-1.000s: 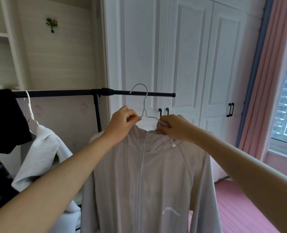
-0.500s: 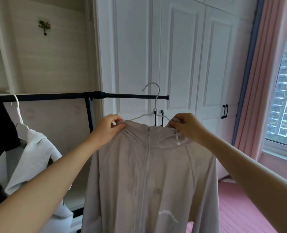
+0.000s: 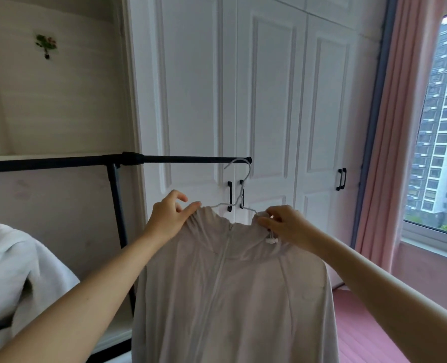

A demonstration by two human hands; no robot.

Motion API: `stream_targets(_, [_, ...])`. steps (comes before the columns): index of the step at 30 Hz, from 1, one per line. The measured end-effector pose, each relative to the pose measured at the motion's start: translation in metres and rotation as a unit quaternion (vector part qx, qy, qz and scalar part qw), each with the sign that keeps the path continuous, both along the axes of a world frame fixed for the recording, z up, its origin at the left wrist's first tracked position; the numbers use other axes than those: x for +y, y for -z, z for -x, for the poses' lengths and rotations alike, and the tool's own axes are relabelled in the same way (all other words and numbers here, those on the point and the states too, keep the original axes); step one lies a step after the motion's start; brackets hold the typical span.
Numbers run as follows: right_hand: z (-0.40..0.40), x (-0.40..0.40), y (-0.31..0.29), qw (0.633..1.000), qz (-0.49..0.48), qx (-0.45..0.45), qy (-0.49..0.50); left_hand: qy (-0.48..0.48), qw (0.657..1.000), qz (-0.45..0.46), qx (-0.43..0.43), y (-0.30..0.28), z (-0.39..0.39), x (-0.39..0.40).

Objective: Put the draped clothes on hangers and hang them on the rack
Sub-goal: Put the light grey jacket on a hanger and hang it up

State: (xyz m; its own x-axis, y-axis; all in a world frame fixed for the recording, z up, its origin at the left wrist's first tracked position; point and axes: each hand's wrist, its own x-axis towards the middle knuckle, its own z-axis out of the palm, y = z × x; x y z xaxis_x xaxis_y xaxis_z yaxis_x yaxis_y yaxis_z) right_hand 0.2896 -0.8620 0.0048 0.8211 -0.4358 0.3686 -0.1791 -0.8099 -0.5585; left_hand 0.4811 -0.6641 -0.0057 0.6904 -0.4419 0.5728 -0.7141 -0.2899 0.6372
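A pale grey zip-up hooded jacket [image 3: 232, 292] hangs on a white wire hanger [image 3: 240, 195]. The hanger's hook sits at the right end of the black rack bar [image 3: 185, 159]; whether it rests on the bar I cannot tell. My left hand [image 3: 168, 216] pinches the jacket's left shoulder at the collar. My right hand [image 3: 282, 224] pinches the right side of the collar, just above a white drawstring toggle.
A white garment [image 3: 13, 273] hangs on the rack at the far left. The rack's black upright post [image 3: 119, 226] stands left of the jacket. White wardrobe doors [image 3: 269, 100] with black handles are behind, a pink curtain [image 3: 400, 127] and a window to the right.
The hanger with the jacket has moved right along the rack toward the bar's end. The view has shifted right, so the dark garment at the far left is out of frame.
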Motion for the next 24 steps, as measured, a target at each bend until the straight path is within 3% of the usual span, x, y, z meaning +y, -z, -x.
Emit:
stream_targets(3, [-0.016, -0.015, -0.005, 0.993, -0.074, -0.091, 0.015, 0.09, 0.996, -0.011, 0.012, -0.006, -0.012, -0.013])
stream_targets(8, [-0.041, -0.043, -0.023, 0.985, -0.072, -0.138, 0.069, 0.133, 0.991, 0.015, 0.026, -0.015, -0.048, -0.036])
stream_targets(15, [-0.085, -0.06, -0.047, 0.988, -0.084, -0.094, 0.093, 0.128, 0.99, 0.042, 0.046, -0.022, -0.106, -0.075])
stream_targets(24, [-0.14, -0.07, -0.042, 0.989, -0.067, -0.057, 0.117, 0.083, 0.995, -0.048, 0.006, -0.005, -0.173, -0.111])
